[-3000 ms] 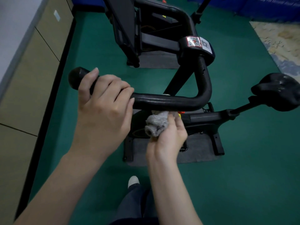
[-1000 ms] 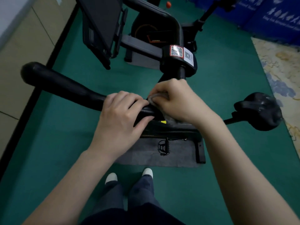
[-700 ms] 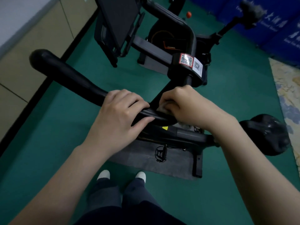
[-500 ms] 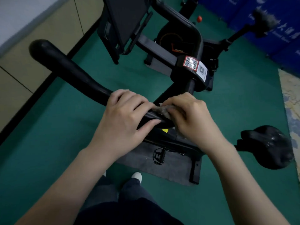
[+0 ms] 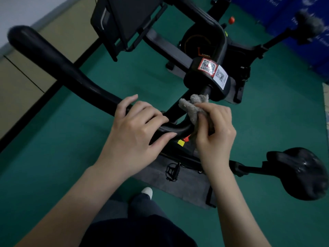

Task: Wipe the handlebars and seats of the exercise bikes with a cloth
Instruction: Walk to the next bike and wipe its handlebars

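Note:
A black handlebar (image 5: 58, 68) of the near exercise bike runs from the upper left down to the middle. My left hand (image 5: 137, 132) grips the bar near its bend. Just to its right, my right hand (image 5: 215, 132) holds a grey cloth (image 5: 192, 107) bunched against the bar, close to the stem below the console with QR stickers (image 5: 211, 70). The bike's black seat (image 5: 300, 173) sits at the right, apart from both hands.
A second black exercise bike (image 5: 201, 38) stands behind, with a dark screen panel (image 5: 131, 20). Green floor (image 5: 53, 157) surrounds the bikes, a grey mat (image 5: 188, 182) lies under the near one. A beige wall (image 5: 26, 72) is on the left, blue panels (image 5: 302, 41) on the right.
My right hand has slid the cloth to the right along the bar toward the stem, and more of the cloth now shows above the fingers. My left hand keeps its grip.

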Demonstrator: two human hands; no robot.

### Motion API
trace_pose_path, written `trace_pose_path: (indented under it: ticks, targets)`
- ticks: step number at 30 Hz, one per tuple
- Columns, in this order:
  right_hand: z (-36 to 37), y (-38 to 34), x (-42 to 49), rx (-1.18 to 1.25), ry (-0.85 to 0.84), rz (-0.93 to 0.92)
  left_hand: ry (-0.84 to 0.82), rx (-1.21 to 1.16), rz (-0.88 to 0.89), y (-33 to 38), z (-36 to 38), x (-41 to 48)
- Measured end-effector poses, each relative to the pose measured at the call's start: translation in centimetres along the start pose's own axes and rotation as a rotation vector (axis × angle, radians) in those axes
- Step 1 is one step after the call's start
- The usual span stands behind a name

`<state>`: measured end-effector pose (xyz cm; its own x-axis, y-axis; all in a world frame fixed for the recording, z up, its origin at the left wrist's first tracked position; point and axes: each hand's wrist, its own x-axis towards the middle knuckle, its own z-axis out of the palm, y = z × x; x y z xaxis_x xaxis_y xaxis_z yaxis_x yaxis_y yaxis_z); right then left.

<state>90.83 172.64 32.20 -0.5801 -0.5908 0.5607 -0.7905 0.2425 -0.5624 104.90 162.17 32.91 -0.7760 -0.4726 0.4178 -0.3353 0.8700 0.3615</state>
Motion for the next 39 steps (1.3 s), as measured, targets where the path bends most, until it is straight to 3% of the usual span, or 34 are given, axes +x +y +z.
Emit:
trace_pose_path:
  ticks: [6, 17, 22, 39]
  targets:
    - [1.1, -0.7, -2.5, 0.135, 0.142, 0.080, -0.014, -0.005, 0.000, 1.3, 0.7, 0.2]
    - [0.9, 1.8, 2.5, 0.277, 0.096, 0.292, -0.010, -0.025, -0.033, 1.9, 1.3, 0.3]
    - [0.5, 1.7, 0.9, 0.307, 0.058, 0.261, -0.012, -0.029, -0.048, 2.1, 1.3, 0.4]
    - [1.6, 2.8, 3.3, 0.378, 0.193, 0.442, -0.052, -0.012, -0.020, 1.9, 0.9, 0.4]
